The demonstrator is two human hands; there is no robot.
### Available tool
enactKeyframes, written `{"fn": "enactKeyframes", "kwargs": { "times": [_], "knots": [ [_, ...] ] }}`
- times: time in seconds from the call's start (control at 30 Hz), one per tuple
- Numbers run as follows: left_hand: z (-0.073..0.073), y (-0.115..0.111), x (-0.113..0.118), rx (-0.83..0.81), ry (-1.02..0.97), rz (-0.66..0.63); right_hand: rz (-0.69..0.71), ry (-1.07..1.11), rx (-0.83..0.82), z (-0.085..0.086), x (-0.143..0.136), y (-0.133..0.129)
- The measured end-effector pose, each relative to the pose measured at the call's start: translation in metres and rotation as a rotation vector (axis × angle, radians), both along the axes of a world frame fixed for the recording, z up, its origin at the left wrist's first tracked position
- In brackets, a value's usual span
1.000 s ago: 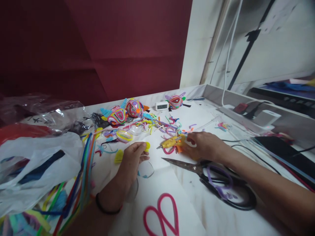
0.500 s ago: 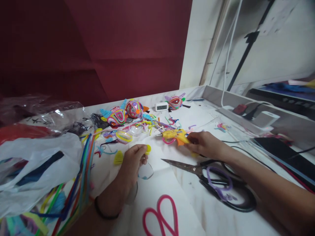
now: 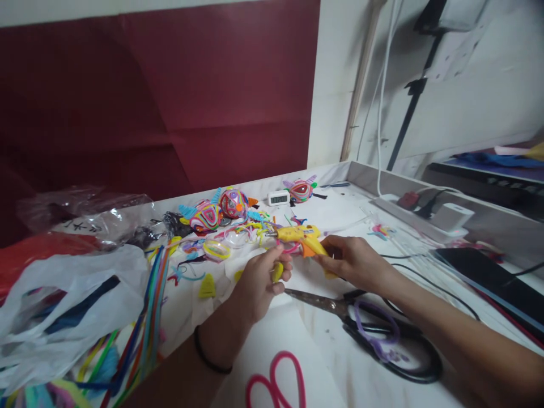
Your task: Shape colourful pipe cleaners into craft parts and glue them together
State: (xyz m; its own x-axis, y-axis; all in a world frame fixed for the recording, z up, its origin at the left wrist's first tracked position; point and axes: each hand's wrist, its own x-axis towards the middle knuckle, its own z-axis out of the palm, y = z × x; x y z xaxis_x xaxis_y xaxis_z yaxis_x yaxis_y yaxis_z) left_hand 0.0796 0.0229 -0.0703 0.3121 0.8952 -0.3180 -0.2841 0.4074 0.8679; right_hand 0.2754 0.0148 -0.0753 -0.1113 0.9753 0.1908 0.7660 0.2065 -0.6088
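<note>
My left hand point(image 3: 257, 286) is closed around a small yellow fuzzy piece point(image 3: 277, 272), which looks like coiled pipe cleaner. The handle of a yellow hot glue gun point(image 3: 297, 233) is in my right hand point(image 3: 355, 259), its nozzle pointing left just above my left fingertips. I cannot tell if the nozzle touches anything. Below my right forearm lie large black-handled scissors point(image 3: 338, 307), a purple pipe cleaner loop point(image 3: 361, 323) resting on their handles. A yellow triangular piece point(image 3: 207, 287) is left of my left hand. Nearer me, pink pipe cleaner loops point(image 3: 300, 381) lie on white paper point(image 3: 317, 362).
Colourful pipe-cleaner-covered figures point(image 3: 205, 216) and a small white digital clock point(image 3: 279, 198) stand along the back. Pipe cleaner scraps litter the middle. Plastic bags point(image 3: 97, 300) and long pipe cleaners point(image 3: 151, 300) fill the left. A power strip point(image 3: 425, 218), cables and a black phone-like slab point(image 3: 480, 277) occupy the right.
My left hand has moved right with the yellow piece, to below the glue gun's nozzle. The glue gun stays in my right hand. The view has tilted slightly upward.
</note>
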Motion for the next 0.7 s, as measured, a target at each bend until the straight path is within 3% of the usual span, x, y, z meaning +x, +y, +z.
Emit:
{"fn": "enactKeyframes", "kwargs": {
  "times": [0.27,0.47,0.7],
  "knots": [
    [-0.007,0.008,0.010,0.170,0.127,0.078,-0.007,0.216,-0.109,-0.003,0.007,0.003],
    [-0.018,0.032,-0.009,0.229,0.304,0.139,-0.020,0.488,-0.264,0.017,0.010,0.000],
    [-0.018,0.067,-0.037,0.201,0.401,0.207,-0.046,0.602,-0.262,0.028,0.011,-0.004]
  ]
}}
